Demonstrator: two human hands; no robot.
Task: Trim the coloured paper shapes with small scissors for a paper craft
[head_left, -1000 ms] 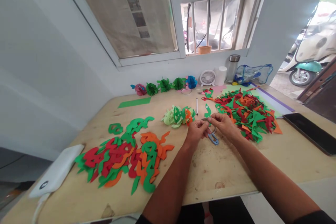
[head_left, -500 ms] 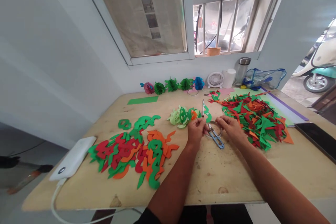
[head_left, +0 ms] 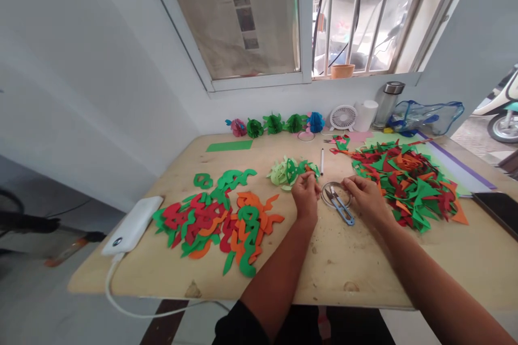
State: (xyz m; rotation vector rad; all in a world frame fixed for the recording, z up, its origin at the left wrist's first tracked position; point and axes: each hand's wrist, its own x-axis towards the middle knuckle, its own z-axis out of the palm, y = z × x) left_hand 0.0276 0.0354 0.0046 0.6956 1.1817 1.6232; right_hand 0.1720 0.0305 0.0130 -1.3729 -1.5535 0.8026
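My left hand [head_left: 306, 197] is closed in a pinch, its fingertips just in front of a small heap of green and pale green paper cutouts [head_left: 283, 171]. What it pinches, if anything, is too small to see. Over the right rim of a thin wire coil [head_left: 324, 198], the fingers of my right hand [head_left: 366, 197] are also pressed together; I cannot make out anything between them. Blue-handled thread snips [head_left: 343, 213] lie across the coil between my hands. A white marker [head_left: 322, 161] lies just beyond.
Curled red, orange and green cutouts [head_left: 202, 218] cover the left side; a heap of paper scraps [head_left: 404, 183] lies right. A power bank [head_left: 131, 226] with a cable sits at the left edge, a phone [head_left: 499, 210] at the right. Folded paper figures [head_left: 274, 124] and a fan [head_left: 343, 117] line the wall.
My left fingertips have moved left, away from the snips, and the gap between my hands is wider. The dotted green piece beside the marker no longer shows there. The view has shifted.
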